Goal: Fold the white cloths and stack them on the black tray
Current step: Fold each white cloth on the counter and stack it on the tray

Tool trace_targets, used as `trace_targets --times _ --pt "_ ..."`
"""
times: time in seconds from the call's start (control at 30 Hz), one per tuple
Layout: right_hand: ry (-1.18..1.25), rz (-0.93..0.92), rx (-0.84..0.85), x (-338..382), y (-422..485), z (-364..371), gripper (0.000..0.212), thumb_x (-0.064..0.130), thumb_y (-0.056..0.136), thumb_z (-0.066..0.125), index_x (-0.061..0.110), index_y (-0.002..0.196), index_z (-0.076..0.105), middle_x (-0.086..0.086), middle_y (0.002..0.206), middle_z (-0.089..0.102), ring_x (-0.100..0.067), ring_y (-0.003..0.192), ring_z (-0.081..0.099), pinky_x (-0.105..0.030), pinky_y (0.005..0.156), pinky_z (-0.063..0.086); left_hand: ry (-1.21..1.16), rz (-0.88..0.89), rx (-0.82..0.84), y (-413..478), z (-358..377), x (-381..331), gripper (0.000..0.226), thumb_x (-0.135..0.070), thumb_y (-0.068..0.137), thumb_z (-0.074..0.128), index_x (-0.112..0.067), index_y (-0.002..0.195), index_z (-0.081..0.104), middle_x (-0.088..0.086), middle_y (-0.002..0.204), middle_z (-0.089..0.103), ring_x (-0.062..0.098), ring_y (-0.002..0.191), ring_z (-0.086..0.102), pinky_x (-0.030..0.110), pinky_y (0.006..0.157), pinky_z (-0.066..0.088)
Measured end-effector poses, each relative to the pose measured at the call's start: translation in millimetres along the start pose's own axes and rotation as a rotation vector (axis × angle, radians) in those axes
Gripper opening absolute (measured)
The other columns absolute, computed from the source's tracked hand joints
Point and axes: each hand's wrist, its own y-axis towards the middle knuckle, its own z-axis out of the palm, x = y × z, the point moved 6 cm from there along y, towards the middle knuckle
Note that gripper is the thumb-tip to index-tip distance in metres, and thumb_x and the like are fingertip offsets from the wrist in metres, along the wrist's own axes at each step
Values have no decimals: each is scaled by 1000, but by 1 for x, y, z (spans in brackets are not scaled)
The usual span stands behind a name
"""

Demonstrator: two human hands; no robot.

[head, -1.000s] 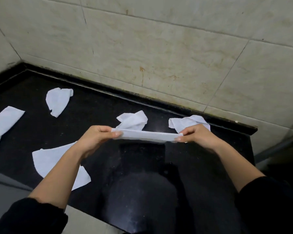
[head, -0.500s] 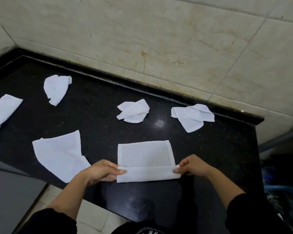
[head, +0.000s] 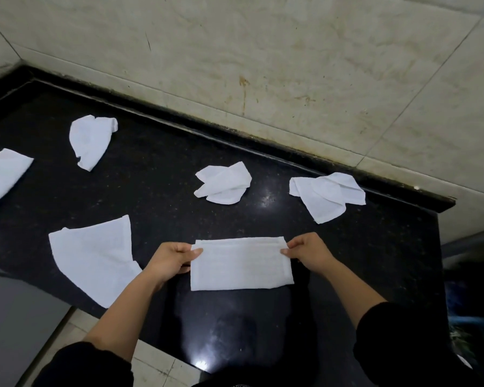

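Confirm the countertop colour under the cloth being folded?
Black, glossy with fine pale speckles: the countertop shows it best in the head view, around the folded white cloth.

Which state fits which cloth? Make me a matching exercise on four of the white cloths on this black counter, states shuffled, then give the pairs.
Cloths:
1. front middle cloth
2. front left cloth
3. left-edge cloth
4. back right cloth

States:
A. crumpled heap
B. long strip, partly out of view
C. neat rectangle, pinched by left hand and right hand
D. spread mostly flat, untouched

Pairs: 1-C, 2-D, 3-B, 4-A.
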Motion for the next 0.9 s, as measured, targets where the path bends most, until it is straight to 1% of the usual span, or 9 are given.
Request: trace_targets --times 0.07,0.13,0.2,0.27,0.37,0.43,0.53,0.7,0.9 --pt "-18 4 -66 0 6 2 19 16 79 79 3 91 74 -4 85 69 -14 83 62 -25 81 46 12 27 -50 3 2 -3 28 -18 89 69 -8 63 69 13 86 73 19 85 68 36 86 56" --pt "-34 6 -116 -1 9 3 19 19 80 78 5 92 74 -3 87 69 -15 86 62 -24 80 45 37 46 -123 7 2 -3 42 -17 89 69 -19 47 62 5 72 70 20 79 67 35 79 58" --pt "-38 7 -151 -1 12 4 18 21 80 77 6 90 74 -2 84 69 -15 83 63 -23 76 44 56 55 -194 11 0 -1 35 -19 88 70 -20 54 63 3 71 69 21 77 67 33 72 57" --pt "-44 6 -179 -2 12 5 17 21 81 77 6 89 74 -3 81 69 -15 79 63 -23 74 44 122 62 -251 13 -2 0 24 -25 87 71 -15 66 67 6 75 70 22 76 67 36 72 58" --pt "-48 21 -208 -4 14 7 17 21 81 76 6 88 73 -3 79 69 -17 80 64 -25 74 46 245 81 -302 18 -2 2 26 -33 87 70 -12 71 68 10 74 70 23 71 65 39 72 57" --pt "-57 31 -227 -5 14 8 14 22 82 75 9 86 71 -3 81 68 -19 83 65 -27 75 48 312 93 -338 19 -1 1 27 -35 86 70 -14 70 66 7 68 67 20 65 61 36 66 53" --pt "-79 48 -253 -6 14 11 13 24 83 74 14 82 66 -3 81 68 -21 84 65 -30 76 50 358 114 -394 20 -1 2 25 -36 86 70 -19 69 63 -2 64 63 13 59 55 26 55 43" --pt "-110 40 -292 -8 7 11 19 29 82 73 18 77 59 0 74 62 -19 76 61 -34 70 52 348 139 -482 14 -1 6 20 -39 85 70 -23 78 60 -4 71 63 11 66 59 24 56 42" --pt "-69 -42 -259 -11 -11 3 30 37 72 82 17 79 59 0 80 60 -14 72 57 -27 64 49 419 263 -462 -8 -1 9 27 -46 82 70 -27 91 52 -8 79 57 8 70 57 24 56 41"
